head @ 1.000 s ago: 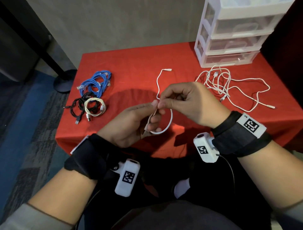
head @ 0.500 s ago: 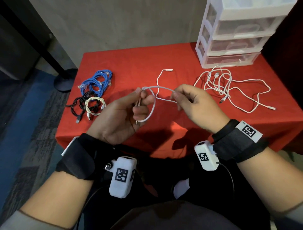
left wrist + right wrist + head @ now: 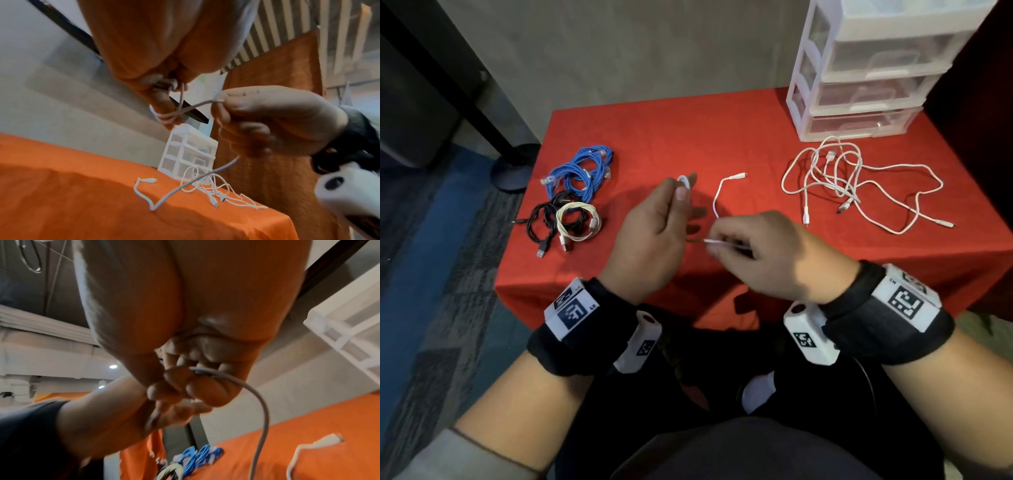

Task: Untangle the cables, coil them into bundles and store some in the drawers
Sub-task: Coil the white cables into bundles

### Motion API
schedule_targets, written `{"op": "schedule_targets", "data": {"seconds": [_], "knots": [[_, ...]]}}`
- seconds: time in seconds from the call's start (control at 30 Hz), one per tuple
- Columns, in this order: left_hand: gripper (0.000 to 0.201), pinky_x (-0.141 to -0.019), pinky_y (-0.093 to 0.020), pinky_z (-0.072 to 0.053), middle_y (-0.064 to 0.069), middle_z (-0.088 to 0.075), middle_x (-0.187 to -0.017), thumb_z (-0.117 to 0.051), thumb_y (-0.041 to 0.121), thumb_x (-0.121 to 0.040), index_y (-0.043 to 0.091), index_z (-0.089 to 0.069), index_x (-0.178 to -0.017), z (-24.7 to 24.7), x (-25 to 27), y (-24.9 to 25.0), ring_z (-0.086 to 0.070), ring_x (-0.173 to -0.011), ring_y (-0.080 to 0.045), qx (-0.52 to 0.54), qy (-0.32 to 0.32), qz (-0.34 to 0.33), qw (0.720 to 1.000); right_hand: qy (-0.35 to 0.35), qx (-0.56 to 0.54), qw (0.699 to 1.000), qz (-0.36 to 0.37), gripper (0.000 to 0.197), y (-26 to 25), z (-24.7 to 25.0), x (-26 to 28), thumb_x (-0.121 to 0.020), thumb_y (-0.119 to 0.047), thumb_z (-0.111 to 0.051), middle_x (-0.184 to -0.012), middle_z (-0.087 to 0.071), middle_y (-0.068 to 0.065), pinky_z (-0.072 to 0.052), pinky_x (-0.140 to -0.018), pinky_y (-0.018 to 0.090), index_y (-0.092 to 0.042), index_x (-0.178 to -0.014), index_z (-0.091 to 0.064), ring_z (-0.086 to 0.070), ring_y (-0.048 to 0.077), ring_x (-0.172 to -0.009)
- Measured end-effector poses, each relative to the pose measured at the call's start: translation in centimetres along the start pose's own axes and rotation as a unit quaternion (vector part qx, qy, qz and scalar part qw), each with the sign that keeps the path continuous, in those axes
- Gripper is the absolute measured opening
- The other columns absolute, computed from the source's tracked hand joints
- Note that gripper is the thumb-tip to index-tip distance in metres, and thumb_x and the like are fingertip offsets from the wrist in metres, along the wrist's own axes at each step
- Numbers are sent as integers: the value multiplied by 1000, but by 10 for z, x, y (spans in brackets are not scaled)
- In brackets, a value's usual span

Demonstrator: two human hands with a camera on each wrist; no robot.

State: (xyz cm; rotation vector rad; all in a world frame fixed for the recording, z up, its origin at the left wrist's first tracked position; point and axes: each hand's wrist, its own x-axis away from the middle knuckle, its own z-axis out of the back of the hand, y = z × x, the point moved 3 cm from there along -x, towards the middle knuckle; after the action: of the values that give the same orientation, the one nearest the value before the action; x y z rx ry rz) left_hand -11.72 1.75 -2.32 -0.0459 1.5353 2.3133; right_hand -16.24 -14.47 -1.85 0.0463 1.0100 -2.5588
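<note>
Left hand (image 3: 654,233) now wraps one white cable (image 3: 717,202), three coiled bundles (image 3: 571,195) beside

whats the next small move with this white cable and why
Probably bring the right hand round for another wrap. The white cable is looped round the left hand's fingers, the right hand pinches the strand, and its free end lies uncoiled on the table.

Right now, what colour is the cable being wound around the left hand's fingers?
White. The cable around the left hand shows best in the left wrist view.
</note>
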Motion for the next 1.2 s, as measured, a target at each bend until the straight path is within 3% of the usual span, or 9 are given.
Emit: {"op": "schedule_targets", "data": {"seconds": [0.17, 0.27, 0.4, 0.53, 0.67, 0.8, 0.9, 1.03, 1.2], "knots": [[32, -60, -36, -46, -6, -60, -60, -38, 33, -110, 19, -61, -92, -4, 10, 6, -55, -54, -18, -47, -107, 40, 992, 95, -26, 995, -18, 25, 3, 35, -11, -83, -45, -81, -55, -56, -6, -38, -53, 26, -23, -77, -70, -48, 6, -52], [37, -53, -23, -38, 11, -59, -52, -34, 21, -112, 3, -65, -101, -8, 16, 18, -41, -47, -9, 34, -149, 91, 984, 136, -16, 990, -45, 34, 11, 45, -20, -73, -50, -87, -52, -51, -7, -35, -52, 26, -21, -73, -69, -44, 8, -52], [28, -48, -11, -35, 10, -55, -64, -36, 15, -110, 3, -57, -94, -7, 17, 26, -39, -51, -4, 202, -138, 176, 954, 128, -148, 978, -68, 19, 29, 35, -25, -85, -36, -82, -59, -53, 2, -33, -55, 28, -18, -84, -75, -40, 6, -56], [28, -44, -15, -21, 4, -46, -71, -33, 23, -110, 17, -50, -88, 3, 8, 23, -30, -47, -3, 342, -107, 182, 916, 92, -117, 983, -103, 18, 46, 17, -20, -101, -27, -64, -59, -61, -26, -35, -60, 15, -17, -96, -79, -52, -6, -57], [29, -54, -15, -42, -5, -71, -114, -31, 25, -111, 19, -50, -89, 14, -3, 19, -55, -60, -6, 435, -44, 167, 883, 49, -66, 991, -104, 26, 48, -14, -5, -102, -39, -58, -72, -71, -16, -48, -67, 29, -21, -98, -77, -62, -1, -65], [26, -87, -33, -59, -9, -63, -139, -32, 23, -112, 15, -50, -96, 12, -9, 9, -73, -106, -28, 370, 37, 123, 920, 14, -18, 998, -64, 44, 24, -35, 7, -97, -55, -47, -64, -63, -1, -49, -67, 42, -18, -88, -69, -60, 12, -63], [24, -90, -38, -59, -2, -55, -146, -31, 23, -112, 15, -46, -96, 11, -10, 2, -74, -104, -21, 164, 36, 35, 985, -9, -11, 1000, -25, 34, 5, -33, 12, -101, -43, -53, -61, -57, 0, -46, -64, 43, -15, -84, -63, -55, 14, -59], [23, -68, -39, -51, 5, -70, -88, -36, 30, -110, 19, -53, -100, 7, 1, -1, -65, -67, -7, -135, -32, -44, 989, 33, -20, 999, -3, 15, -2, -8, 5, -95, -30, -58, -63, -58, -4, -47, -60, 42, -21, -87, -66, -53, 12, -58], [34, -56, -30, -29, 14, -45, -56, -40, 28, -109, 27, -60, -81, -7, 10, 5, -33, -50, -4, 69, -135, 97, 984, 133, -47, 990, -3, 26, 2, 26, -9, -86, -38, -80, -68, -61, -10, -36, -57, 17, -18, -90, -65, -53, 2, -57]]}}
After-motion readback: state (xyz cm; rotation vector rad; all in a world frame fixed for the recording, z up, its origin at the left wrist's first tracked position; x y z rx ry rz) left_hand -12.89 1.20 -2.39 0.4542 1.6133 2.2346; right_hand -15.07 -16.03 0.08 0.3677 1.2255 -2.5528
